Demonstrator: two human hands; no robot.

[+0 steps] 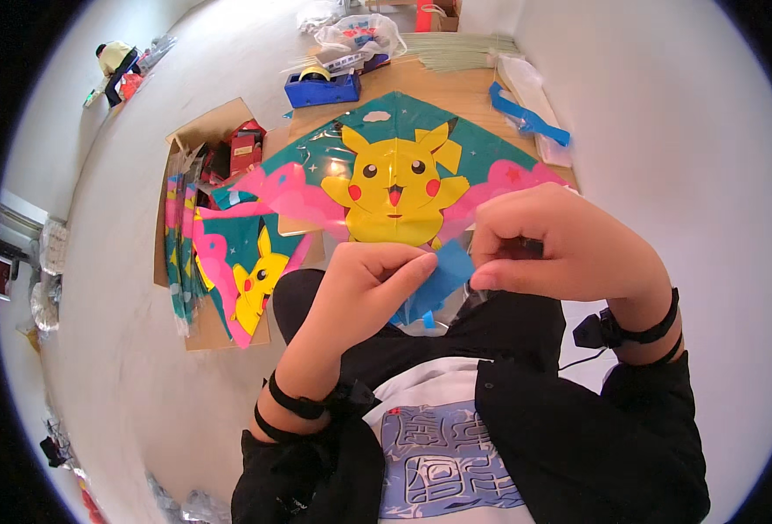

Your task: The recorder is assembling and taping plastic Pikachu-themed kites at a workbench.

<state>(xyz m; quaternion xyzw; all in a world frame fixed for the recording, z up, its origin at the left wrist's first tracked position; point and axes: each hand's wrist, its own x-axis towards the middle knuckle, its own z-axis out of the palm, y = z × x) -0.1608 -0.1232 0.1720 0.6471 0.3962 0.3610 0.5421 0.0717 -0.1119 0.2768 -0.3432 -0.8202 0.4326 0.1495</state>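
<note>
I see the left hand point(370, 284) pinching a blue sheet point(449, 272), the right hand point(550, 237) seemingly its opposite edge, probably for steadiness.

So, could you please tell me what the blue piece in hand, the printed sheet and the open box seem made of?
Blue piece: thin film or fabric perhaps, fairly matte, with straight edges.
Printed sheet: probably plastic film, glossy, given bright reflections.
Open box: apparently cardboard, matte, with plain brown sides.

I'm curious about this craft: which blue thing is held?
The flat blue piece pinched by the left hand; the blue tape dispenser and blue strip lie beyond, unheld.
</note>
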